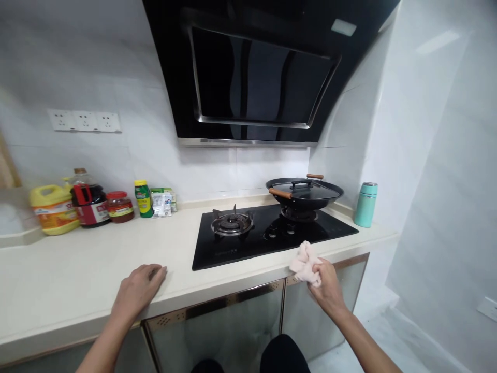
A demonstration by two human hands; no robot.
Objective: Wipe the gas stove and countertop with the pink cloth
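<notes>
My right hand [328,287] grips a crumpled pale pink cloth [305,264] at the counter's front edge, just in front of the stove. On the white countertop [171,238], to the left of the stove, rests my left hand [139,286]; nothing shows in it and the thumb stands apart from the fingers. The black glass gas stove [248,243] has a bare burner [232,223] on its left side. Over the right burner sits a black wok [330,201] with wooden handles, covered by a lid [306,189].
A mint-green thermos [365,206] stands right of the stove. Along the back left are a yellow jug [54,210], a dark sauce bottle [90,204], a red-lidded jar [119,207], a green bottle [143,201] and packets [162,203]. A black range hood [256,77] hangs above.
</notes>
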